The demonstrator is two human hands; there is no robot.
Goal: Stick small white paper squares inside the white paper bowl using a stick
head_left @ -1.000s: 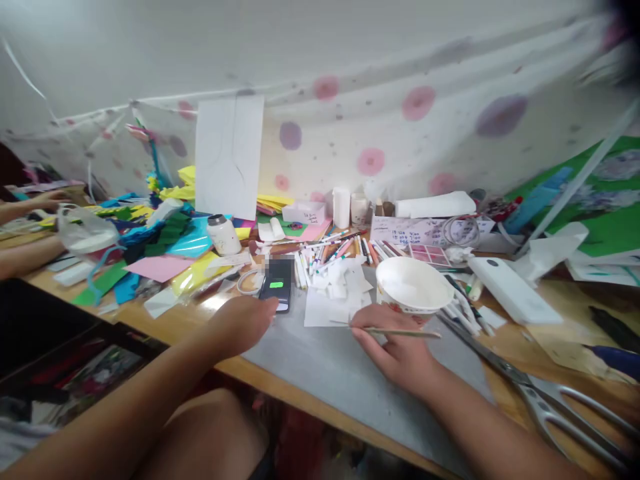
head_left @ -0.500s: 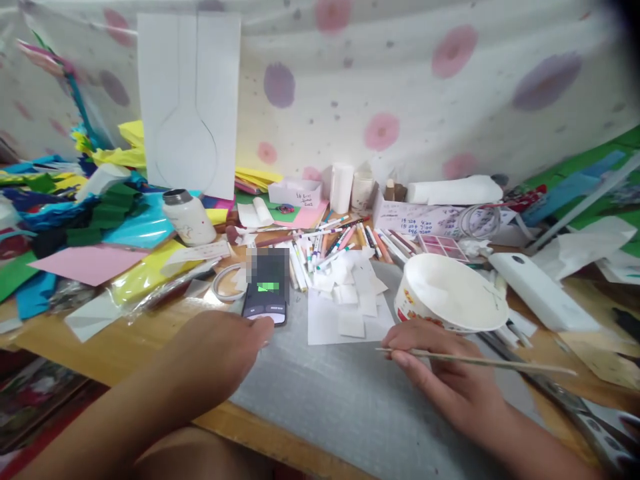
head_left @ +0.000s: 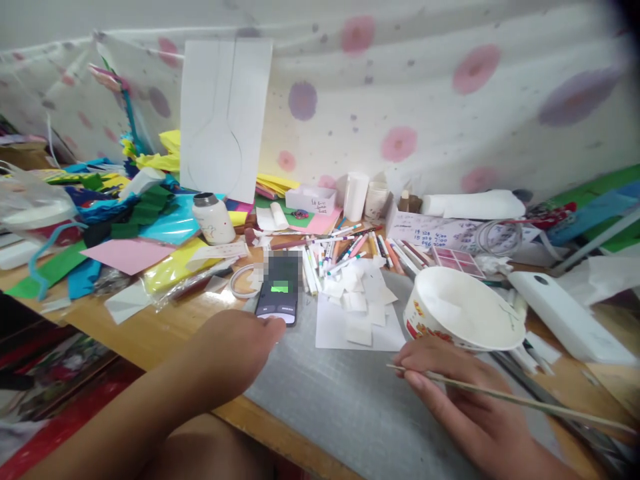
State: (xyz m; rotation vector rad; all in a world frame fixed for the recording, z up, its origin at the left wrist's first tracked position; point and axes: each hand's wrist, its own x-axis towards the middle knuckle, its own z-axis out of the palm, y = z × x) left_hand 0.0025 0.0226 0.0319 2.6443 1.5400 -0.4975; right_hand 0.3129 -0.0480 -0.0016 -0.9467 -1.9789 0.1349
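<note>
My left hand [head_left: 245,350] is at the lower edge of a dark smartphone [head_left: 278,297] with a lit screen. One fingertip touches the phone's bottom end; the other fingers are hidden behind the back of the hand, so their grip cannot be made out. My right hand [head_left: 465,393] is closed around a thin wooden stick [head_left: 530,399], pinched near its left tip over a grey mat [head_left: 340,400]. Just beyond that hand stands a white paper bowl [head_left: 425,313] with a red and yellow print. Small white paper pieces [head_left: 359,330] lie on a white sheet [head_left: 330,333] between the hands.
Several markers [head_left: 313,267] lie behind the paper pieces. A tape roll [head_left: 243,281] is left of the phone, near a white bottle [head_left: 214,220]. Coloured paper [head_left: 130,253] covers the left side. A white box-shaped device [head_left: 570,317] and scissors [head_left: 575,420] are at right.
The view has shifted, so everything appears farther right and slightly lower. Both hands keep about the same places. The right-hand stick now slopes down more to the right.
</note>
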